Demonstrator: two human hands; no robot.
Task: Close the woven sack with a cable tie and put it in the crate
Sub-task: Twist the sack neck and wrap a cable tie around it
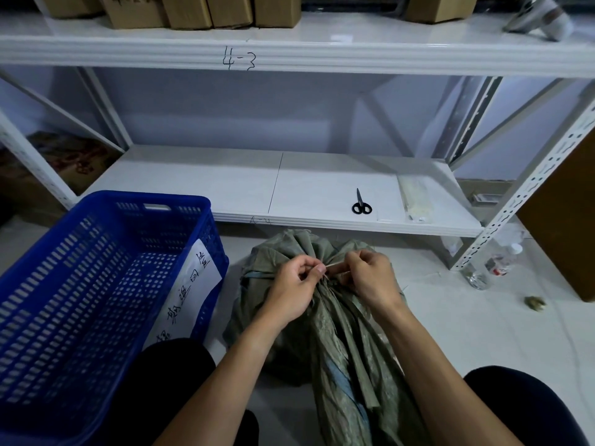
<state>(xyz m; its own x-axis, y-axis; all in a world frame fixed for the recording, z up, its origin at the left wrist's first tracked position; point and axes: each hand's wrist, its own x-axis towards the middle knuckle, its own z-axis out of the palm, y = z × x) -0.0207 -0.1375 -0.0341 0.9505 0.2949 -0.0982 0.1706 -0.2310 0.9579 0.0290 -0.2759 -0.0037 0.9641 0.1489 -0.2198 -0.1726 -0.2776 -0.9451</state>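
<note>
Both hands, left (294, 286) and right (370, 278), grip the cable tie (335, 266) at the woven sack's (338, 342) gathered neck; crate (96, 284) beside it.

Bare forearms, seemingly dark trousers (167, 375)

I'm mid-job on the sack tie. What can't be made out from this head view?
- Whether the pale cable tie is threaded or locked: the left hand and right hand cover it.
- The grey-green woven sack: its lower end is cut off by the bottom edge.
- The blue perforated plastic crate: cut off at the left and bottom edges.
- The clear packet on the white lower shelf: contents too small to identify.
</note>
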